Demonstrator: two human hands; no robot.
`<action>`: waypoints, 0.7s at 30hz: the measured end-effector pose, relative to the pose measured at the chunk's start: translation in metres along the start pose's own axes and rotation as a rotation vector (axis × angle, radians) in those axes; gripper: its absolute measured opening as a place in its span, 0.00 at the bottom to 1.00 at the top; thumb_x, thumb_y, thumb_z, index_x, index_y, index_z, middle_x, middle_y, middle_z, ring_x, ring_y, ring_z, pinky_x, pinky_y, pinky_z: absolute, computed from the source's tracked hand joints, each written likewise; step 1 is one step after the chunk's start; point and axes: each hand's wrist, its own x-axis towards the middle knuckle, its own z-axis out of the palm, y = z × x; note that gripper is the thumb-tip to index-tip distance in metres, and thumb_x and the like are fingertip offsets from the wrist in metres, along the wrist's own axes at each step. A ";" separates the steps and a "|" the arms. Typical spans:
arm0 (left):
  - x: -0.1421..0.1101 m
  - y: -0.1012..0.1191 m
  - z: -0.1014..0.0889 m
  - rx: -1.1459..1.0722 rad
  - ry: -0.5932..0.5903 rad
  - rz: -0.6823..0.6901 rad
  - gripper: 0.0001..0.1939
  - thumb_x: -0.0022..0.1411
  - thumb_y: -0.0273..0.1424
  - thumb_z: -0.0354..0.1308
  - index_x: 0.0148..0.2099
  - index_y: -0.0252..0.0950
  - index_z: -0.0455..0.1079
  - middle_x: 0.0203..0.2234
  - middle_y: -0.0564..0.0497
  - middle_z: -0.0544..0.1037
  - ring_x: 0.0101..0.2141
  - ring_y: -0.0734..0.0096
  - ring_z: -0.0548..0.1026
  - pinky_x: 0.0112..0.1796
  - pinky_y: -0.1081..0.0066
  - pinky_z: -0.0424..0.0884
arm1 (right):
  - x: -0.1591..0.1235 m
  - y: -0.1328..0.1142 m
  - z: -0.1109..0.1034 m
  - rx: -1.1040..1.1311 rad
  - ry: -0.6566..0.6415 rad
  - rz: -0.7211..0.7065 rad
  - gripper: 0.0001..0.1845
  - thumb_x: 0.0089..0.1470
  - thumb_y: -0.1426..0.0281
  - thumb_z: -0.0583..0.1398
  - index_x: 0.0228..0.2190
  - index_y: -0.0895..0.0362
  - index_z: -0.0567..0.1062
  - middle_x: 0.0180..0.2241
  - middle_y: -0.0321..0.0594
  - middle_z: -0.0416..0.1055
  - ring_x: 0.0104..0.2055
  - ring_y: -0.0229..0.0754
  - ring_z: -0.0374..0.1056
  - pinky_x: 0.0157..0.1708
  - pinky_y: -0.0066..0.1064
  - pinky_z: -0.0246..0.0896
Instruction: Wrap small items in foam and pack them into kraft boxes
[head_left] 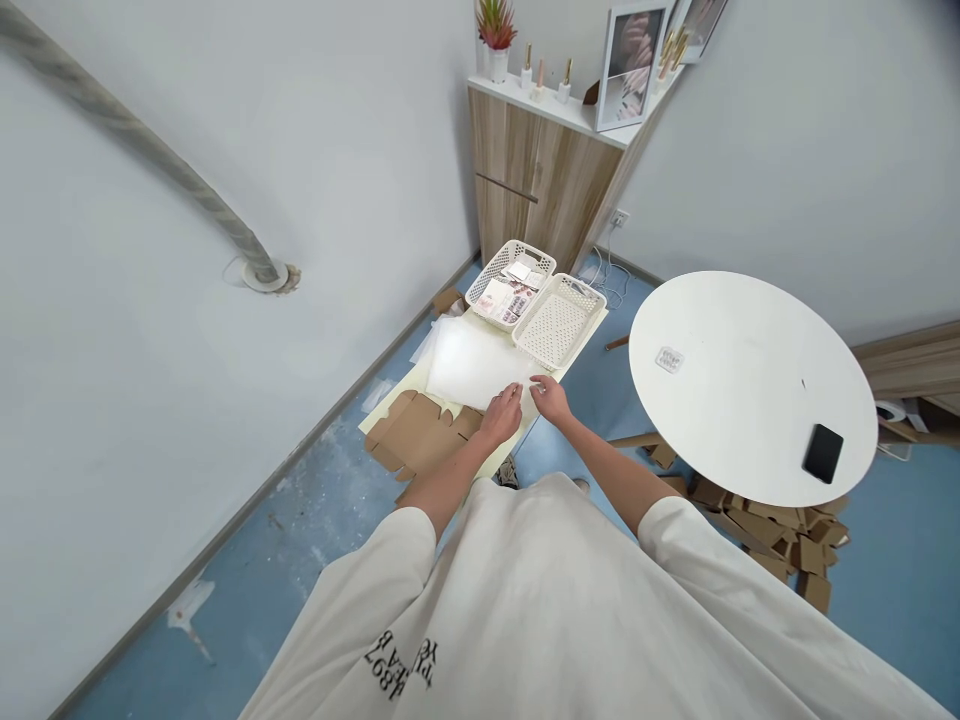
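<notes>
1. The left hand lies palm down, fingers loosely together, on the near edge of a stack of white translucent sheets; whether it pinches a sheet cannot be told.
2. The right hand sits just beside the left one at the near right corner of the same stack, fingers curled, fingertips touching the sheet edge; the grip itself is too small to make out.
3. The white sheets lie in the middle of a small pale yellow worktop, covering most of it between the near edge and the baskets.
4. At the far edge of the worktop stand two white perforated baskets side by side: the left basket holds small packets and cards, and the right basket shows only its perforated bottom.
5. A flat brown cardboard blank lies at the near left corner of the worktop, partly overhanging its edge, just beside the left forearm.
6. To the right, well apart, is a round white table with a black phone near its near edge and a small clear packet towards its left side.
7. Cardboard pieces are heaped on the blue floor under that table.
</notes>
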 end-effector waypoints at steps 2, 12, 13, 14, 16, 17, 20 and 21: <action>0.004 0.010 0.000 -0.017 0.040 0.008 0.33 0.71 0.29 0.41 0.75 0.32 0.40 0.70 0.37 0.54 0.66 0.55 0.59 0.59 0.58 0.63 | 0.005 -0.006 -0.010 -0.017 0.058 -0.067 0.19 0.59 0.71 0.54 0.50 0.54 0.76 0.51 0.44 0.73 0.53 0.47 0.69 0.58 0.39 0.61; 0.043 0.079 -0.014 0.059 0.145 0.044 0.39 0.71 0.32 0.44 0.76 0.34 0.28 0.74 0.38 0.39 0.72 0.52 0.42 0.65 0.50 0.51 | 0.012 -0.013 -0.089 0.011 0.359 -0.223 0.26 0.57 0.75 0.49 0.55 0.56 0.74 0.51 0.47 0.70 0.53 0.48 0.67 0.57 0.39 0.62; 0.049 0.086 -0.015 0.067 0.146 0.049 0.39 0.71 0.32 0.44 0.76 0.35 0.28 0.74 0.38 0.39 0.72 0.52 0.42 0.65 0.49 0.50 | 0.013 -0.009 -0.098 0.019 0.391 -0.215 0.27 0.57 0.75 0.49 0.55 0.56 0.73 0.52 0.48 0.70 0.54 0.48 0.66 0.57 0.39 0.62; 0.055 0.093 -0.015 0.074 0.148 0.055 0.39 0.71 0.32 0.45 0.76 0.35 0.29 0.74 0.38 0.40 0.72 0.51 0.42 0.65 0.48 0.49 | 0.013 -0.003 -0.107 0.026 0.416 -0.201 0.27 0.57 0.75 0.49 0.56 0.57 0.73 0.53 0.48 0.70 0.54 0.48 0.66 0.58 0.40 0.61; 0.067 0.107 -0.012 0.086 0.160 0.068 0.40 0.70 0.31 0.47 0.76 0.34 0.31 0.73 0.38 0.39 0.72 0.52 0.41 0.66 0.48 0.47 | 0.015 0.011 -0.125 0.030 0.441 -0.167 0.27 0.58 0.74 0.49 0.56 0.57 0.72 0.54 0.48 0.69 0.55 0.48 0.66 0.59 0.40 0.61; 0.073 0.113 -0.011 0.092 0.168 0.072 0.40 0.69 0.31 0.47 0.76 0.33 0.31 0.73 0.37 0.39 0.72 0.52 0.41 0.66 0.48 0.46 | 0.016 0.019 -0.133 0.028 0.442 -0.152 0.27 0.58 0.74 0.49 0.57 0.58 0.72 0.54 0.48 0.69 0.55 0.49 0.65 0.60 0.41 0.60; 0.091 0.133 -0.004 0.106 0.179 0.052 0.41 0.68 0.28 0.49 0.76 0.31 0.32 0.73 0.36 0.38 0.72 0.52 0.41 0.66 0.49 0.45 | 0.023 0.043 -0.153 0.029 0.411 -0.135 0.28 0.57 0.73 0.50 0.58 0.58 0.71 0.55 0.49 0.69 0.57 0.50 0.64 0.61 0.42 0.59; 0.096 0.140 -0.001 0.107 0.174 0.038 0.42 0.67 0.28 0.49 0.76 0.31 0.32 0.73 0.36 0.38 0.72 0.51 0.41 0.66 0.48 0.45 | 0.026 0.050 -0.158 0.032 0.401 -0.132 0.29 0.57 0.73 0.50 0.58 0.59 0.71 0.55 0.49 0.68 0.57 0.50 0.64 0.61 0.42 0.59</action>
